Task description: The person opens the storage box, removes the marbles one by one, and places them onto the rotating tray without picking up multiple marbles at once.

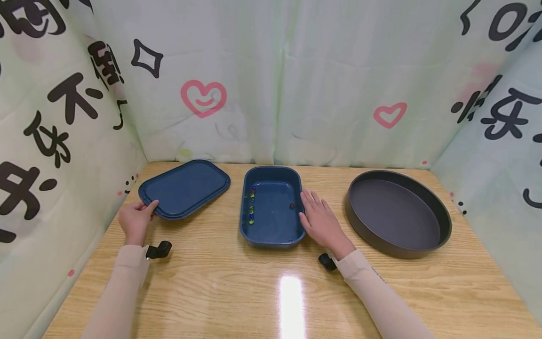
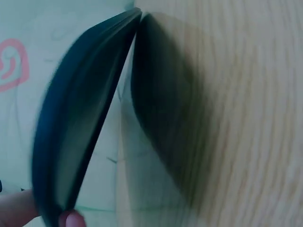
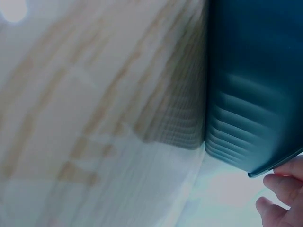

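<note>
One tilted lid (image 1: 186,189) we pinch in our left hand (image 1: 135,222) near the far left corner of the worktop (image 1: 211,282). Our right hand (image 1: 323,224) touches a box (image 1: 272,243), fingers extended.

Left hand (image 1: 135,222) in a pinch, right hand (image 1: 323,223) outstretched, forearms (image 1: 120,289) angled inward.

You've got a dark blue lid (image 1: 184,189), same-blue box (image 1: 273,226), yellow-green and blue balls (image 1: 251,221), one red ball (image 1: 292,205), dark grey pan (image 1: 394,212). Your sleeves (image 1: 116,292): pinkish beige. Table (image 1: 220,282): tan wood grain. Cloth (image 1: 254,56): whitish green, pink hearts (image 1: 183,98), black characters (image 1: 73,98).
</note>
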{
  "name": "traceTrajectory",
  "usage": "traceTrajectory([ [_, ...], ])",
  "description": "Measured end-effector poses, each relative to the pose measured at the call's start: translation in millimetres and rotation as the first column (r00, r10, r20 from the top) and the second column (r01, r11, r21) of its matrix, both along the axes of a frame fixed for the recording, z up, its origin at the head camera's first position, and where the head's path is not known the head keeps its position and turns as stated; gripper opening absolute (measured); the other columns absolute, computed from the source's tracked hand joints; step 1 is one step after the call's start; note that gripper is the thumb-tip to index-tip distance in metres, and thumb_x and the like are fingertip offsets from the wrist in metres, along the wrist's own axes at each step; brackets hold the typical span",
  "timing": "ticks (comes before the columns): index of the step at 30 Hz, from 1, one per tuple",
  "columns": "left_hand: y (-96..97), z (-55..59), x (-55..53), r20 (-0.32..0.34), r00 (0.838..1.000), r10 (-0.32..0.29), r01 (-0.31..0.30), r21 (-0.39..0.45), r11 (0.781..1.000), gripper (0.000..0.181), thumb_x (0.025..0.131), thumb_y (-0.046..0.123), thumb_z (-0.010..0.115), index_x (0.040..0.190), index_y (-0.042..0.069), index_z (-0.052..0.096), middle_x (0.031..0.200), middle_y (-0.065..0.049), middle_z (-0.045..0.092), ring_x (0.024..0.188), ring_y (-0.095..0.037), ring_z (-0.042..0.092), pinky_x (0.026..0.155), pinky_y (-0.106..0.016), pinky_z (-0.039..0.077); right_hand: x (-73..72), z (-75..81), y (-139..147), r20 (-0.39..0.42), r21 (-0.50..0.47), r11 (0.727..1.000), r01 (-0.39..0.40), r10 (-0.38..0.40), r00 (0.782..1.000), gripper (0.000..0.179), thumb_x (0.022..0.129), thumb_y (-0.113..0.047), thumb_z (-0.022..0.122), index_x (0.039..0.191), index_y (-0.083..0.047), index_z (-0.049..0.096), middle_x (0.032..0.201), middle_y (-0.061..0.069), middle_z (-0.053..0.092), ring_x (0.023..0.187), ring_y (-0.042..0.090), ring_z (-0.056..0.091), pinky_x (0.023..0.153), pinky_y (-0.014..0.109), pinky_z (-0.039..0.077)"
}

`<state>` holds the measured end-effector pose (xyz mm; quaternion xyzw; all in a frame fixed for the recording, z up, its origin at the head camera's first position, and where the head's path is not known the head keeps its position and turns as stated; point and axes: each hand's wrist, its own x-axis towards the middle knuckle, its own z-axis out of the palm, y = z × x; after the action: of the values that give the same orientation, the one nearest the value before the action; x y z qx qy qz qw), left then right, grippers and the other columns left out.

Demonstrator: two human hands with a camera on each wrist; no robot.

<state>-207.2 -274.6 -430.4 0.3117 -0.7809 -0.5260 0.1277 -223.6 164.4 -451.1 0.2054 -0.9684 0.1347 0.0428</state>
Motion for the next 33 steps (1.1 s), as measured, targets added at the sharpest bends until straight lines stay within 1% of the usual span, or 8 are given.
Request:
traceTrajectory([
  [3,-2.9,-3.6,2.0,0.062,0.995,-0.074,0.076,-0.016,0.997,0.044,0.085,0.018,0.067,0.115,-0.013,0.061,0.049,0.017,0.049,0.043,0.004,0.055,0.048,-0.014,0.047,-0.2,-0.5,0,0.0,-0.003,1.0,0.001,-0.001,1.0,0.057,0.099,-0.027,0.041,0.148,-0.001,0.025,0.155,0.015,0.026,0.144,0.034,0.022,0.115,0.054,0.021],
  [7,-4.7,-7.1,6.5,0.139,0.977,-0.163,0.169,-0.033,0.985,0.041,0.086,0.014,0.065,0.113,-0.016,0.06,0.052,0.011,0.054,0.046,0.001,0.056,0.049,-0.015,0.045,0.3,-0.3,0,0.002,-0.008,1.0,0.003,-0.003,1.0,0.057,0.099,-0.026,0.041,0.148,-0.001,0.026,0.154,0.015,0.026,0.144,0.033,0.022,0.115,0.054,0.021],
  [13,-6.0,-9.1,11.4,0.188,0.956,-0.227,0.23,0.002,0.973,0.046,0.088,0.01,0.062,0.12,-0.021,0.051,0.061,0.004,0.057,0.047,0.004,0.055,0.052,-0.011,0.044,0.8,0.2,0,0.006,0.002,1.0,0.001,-0.001,1.0,0.057,0.1,-0.028,0.039,0.148,-0.001,0.025,0.155,0.015,0.026,0.144,0.034,0.021,0.115,0.054,0.021],
  [17,-9.2,-11.9,13.4,0.155,0.954,-0.255,0.234,0.143,0.962,0.052,0.092,0.011,0.055,0.128,-0.024,0.04,0.067,0.003,0.057,0.05,0.005,0.058,0.055,-0.011,0.049,0.8,1.0,0,0.008,0.001,1.0,-0.002,0.002,1.0,0.057,0.1,-0.028,0.039,0.148,-0.001,0.025,0.154,0.016,0.026,0.144,0.034,0.022,0.115,0.054,0.021],
  [23,-12.9,-14.5,15.5,0.074,0.97,-0.231,0.19,0.357,0.914,0.048,0.096,0.008,0.044,0.13,-0.024,0.034,0.069,0.003,0.055,0.054,0.0,0.062,0.061,-0.014,0.055,0.2,1.3,-1,0.015,0.004,1.0,-0.001,0.001,1.0,0.057,0.1,-0.027,0.038,0.148,-0.001,0.024,0.155,0.015,0.024,0.144,0.034,0.021,0.115,0.054,0.02],
  [28,-15.0,-13.2,14.7,0.086,0.982,-0.17,0.13,0.352,0.927,0.039,0.096,0.008,0.04,0.123,-0.02,0.042,0.063,0.005,0.057,0.051,-0.002,0.063,0.058,-0.017,0.055,0.3,1.5,-1,0.01,0.004,1.0,0.0,0.0,1.0,0.057,0.099,-0.027,0.04,0.148,0.0,0.024,0.155,0.016,0.024,0.144,0.035,0.021,0.115,0.055,0.021],
  [31,-13.8,-9.5,14.8,0.1,0.983,-0.156,0.121,0.293,0.949,0.041,0.095,0.011,0.04,0.124,-0.018,0.044,0.062,0.009,0.057,0.051,-0.001,0.062,0.057,-0.017,0.055,1.1,2.6,-1,0.016,0.005,1.0,0.0,0.0,1.0,0.057,0.1,-0.027,0.039,0.148,0.0,0.024,0.155,0.015,0.024,0.144,0.034,0.021,0.115,0.055,0.021],
  [33,-9.9,-4.3,14.7,0.081,0.985,-0.153,0.124,0.283,0.951,0.044,0.095,0.014,0.042,0.127,-0.017,0.043,0.063,0.011,0.057,0.052,0.0,0.062,0.058,-0.016,0.055,1.8,3.2,-1,0.021,0.006,1.0,0.001,-0.001,1.0,0.057,0.1,-0.027,0.038,0.148,-0.001,0.024,0.155,0.015,0.024,0.144,0.034,0.02,0.115,0.054,0.021],
])
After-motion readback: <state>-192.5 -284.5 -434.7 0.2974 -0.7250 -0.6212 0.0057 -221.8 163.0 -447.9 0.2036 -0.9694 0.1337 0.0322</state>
